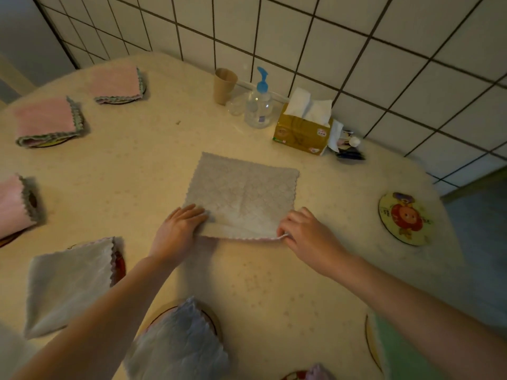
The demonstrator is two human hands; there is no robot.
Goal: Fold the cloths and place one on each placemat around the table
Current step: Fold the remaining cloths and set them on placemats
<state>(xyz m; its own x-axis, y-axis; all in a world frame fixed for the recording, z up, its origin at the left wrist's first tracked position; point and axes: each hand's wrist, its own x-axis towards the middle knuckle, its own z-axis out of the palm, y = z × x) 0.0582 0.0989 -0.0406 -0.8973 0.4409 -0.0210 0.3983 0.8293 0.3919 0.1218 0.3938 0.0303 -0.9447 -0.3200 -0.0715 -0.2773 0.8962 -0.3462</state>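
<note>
A pale grey cloth (242, 192) lies spread flat in the middle of the table (153, 149). My left hand (178, 229) grips its near left corner and my right hand (304, 234) pinches its near right corner; the near edge is lifted slightly off the table. Folded pink cloths sit on round placemats at the far left (116, 83), (45, 122) and at the left edge (13, 204). Folded pale cloths (68, 283), (178, 344) cover placemats near me. A green cloth (395, 352) lies on a placemat at the lower right. One round placemat (404, 218) at the right is bare.
Along the tiled wall stand a paper cup (223, 85), a clear pump bottle (259, 105), a yellow tissue box (303, 133) and some small items (349, 149). Another placemat with a cloth (315, 373) shows at the bottom edge. The table edge drops off at the right.
</note>
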